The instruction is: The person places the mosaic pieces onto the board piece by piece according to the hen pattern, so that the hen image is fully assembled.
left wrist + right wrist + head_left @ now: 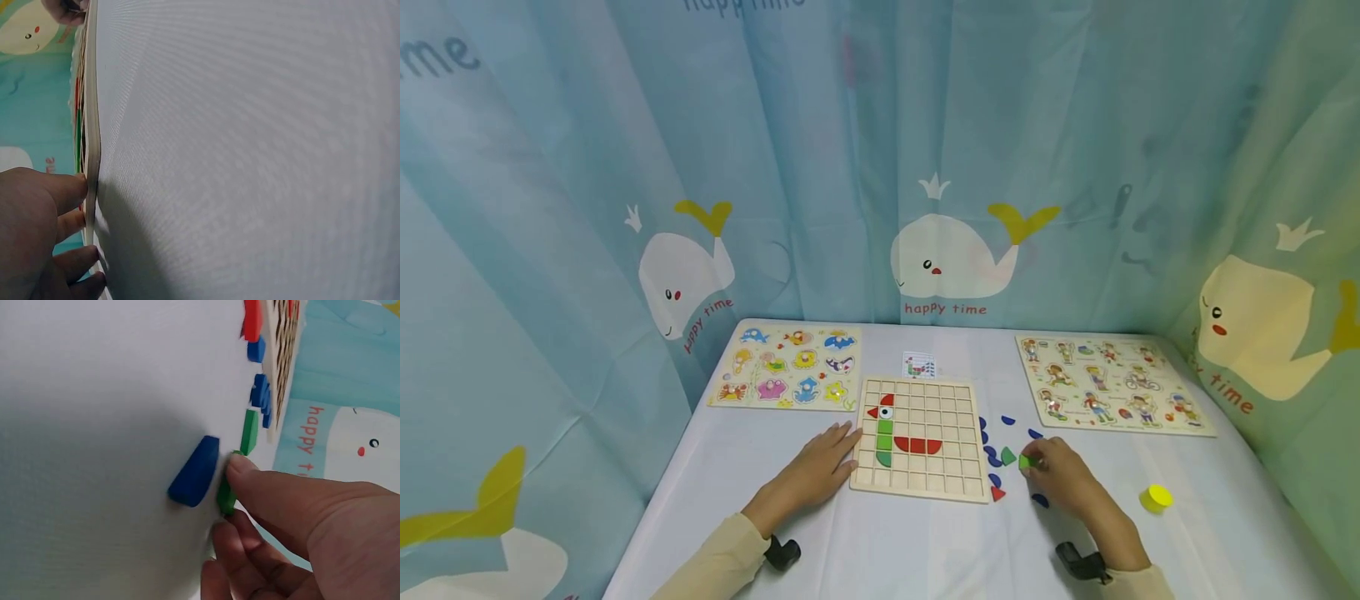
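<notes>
A wooden grid board [925, 483] lies in the middle of the table, holding red, green and eye-printed pieces in a bird-like shape. My left hand [822, 465] rests at its left edge, fingers extended; in the left wrist view, the fingertips touch the board's side [92, 137]. To the right of the board, my right hand [1063, 475] pinches a green block [227, 490] between thumb and fingers, low over the cloth. Close by lie another green block [1007, 456], a red triangle [997, 493] and several blue half-round blocks, one of them [197, 472] right beside the pinched block.
Behind the board lies a small picture card [919, 365]. A sea-animal puzzle [790, 367] is at the back left, a puzzle with figures [1112, 383] at the back right. A yellow cylinder [1156, 498] stands right of my right hand. Whale-printed curtains [865, 167] surround the table.
</notes>
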### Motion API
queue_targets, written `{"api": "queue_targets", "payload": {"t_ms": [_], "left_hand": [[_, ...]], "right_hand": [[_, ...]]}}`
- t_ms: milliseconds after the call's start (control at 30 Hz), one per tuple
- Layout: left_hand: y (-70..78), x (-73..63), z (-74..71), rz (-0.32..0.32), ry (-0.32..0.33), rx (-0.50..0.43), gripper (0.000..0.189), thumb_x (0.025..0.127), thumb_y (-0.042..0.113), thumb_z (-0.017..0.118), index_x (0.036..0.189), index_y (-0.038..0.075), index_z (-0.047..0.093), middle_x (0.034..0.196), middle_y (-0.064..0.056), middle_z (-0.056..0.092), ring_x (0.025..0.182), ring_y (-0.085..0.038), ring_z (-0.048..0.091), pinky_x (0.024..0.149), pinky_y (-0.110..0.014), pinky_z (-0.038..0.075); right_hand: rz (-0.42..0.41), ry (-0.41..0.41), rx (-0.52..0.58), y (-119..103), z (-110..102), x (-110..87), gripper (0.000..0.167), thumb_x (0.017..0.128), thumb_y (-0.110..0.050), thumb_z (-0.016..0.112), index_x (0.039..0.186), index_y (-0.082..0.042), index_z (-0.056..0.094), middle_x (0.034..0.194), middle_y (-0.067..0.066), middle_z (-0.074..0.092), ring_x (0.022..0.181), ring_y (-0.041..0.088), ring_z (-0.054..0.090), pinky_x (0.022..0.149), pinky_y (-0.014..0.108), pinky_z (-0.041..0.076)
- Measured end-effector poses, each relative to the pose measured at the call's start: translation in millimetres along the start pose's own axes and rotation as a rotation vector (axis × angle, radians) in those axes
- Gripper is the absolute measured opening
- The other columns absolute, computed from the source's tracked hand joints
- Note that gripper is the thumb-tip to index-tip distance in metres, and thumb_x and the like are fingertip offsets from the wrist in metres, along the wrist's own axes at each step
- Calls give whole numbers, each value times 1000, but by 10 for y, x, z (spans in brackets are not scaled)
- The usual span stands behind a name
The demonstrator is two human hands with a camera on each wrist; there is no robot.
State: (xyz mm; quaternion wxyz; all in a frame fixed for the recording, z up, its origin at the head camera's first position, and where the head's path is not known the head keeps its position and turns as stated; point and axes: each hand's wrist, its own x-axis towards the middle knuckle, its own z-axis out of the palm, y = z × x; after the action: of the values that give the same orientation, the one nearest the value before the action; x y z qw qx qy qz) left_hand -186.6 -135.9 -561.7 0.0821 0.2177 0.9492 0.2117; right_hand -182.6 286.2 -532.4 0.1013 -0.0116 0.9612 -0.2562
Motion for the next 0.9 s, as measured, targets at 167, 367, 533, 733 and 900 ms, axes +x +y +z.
{"api": "queue_targets", "payload": {"t_ms": [167,367,533,733,900], "left_hand": [[2,-2,-8,3,-2,1,60,112,38,50,165,14,37,173,-11,31,161,-35,26,129,-56,26],[3,-3,-15,-1,0,-5,59,112,38,50,165,14,38,173,-11,31,161,-35,26,129,-56,26],[5,-3,-15,-2,-2,-1,60,112,37,51,165,14,38,173,-11,31,161,-34,26,129,-55,26],[1,1,-16,1,-4,-6,59,112,37,50,165,14,38,173,-11,31,161,-35,26,129,-56,26],[-9,6,-3,0,-7,-3,59,112,37,50,165,14,38,173,-11,31,161,-34,26,129,-56,26]], "right_hand": [[5,13,20,57,18,10,25,97,-5,71,120,1,66,114,16,61,100,27,62,88,50,57],[4,17,40,44,28,16,26,97,-3,71,121,3,66,114,17,61,102,28,63,92,52,58],[-27,70,24,-22,38,-4,26,97,-4,71,121,6,65,113,19,62,103,30,63,95,54,57],[-142,151,10,-227,31,-14,27,96,-4,74,120,6,66,112,17,62,103,32,65,90,52,58],[-202,137,67,-514,123,9,25,96,-3,74,119,4,66,112,16,62,101,29,65,84,46,59]]}}
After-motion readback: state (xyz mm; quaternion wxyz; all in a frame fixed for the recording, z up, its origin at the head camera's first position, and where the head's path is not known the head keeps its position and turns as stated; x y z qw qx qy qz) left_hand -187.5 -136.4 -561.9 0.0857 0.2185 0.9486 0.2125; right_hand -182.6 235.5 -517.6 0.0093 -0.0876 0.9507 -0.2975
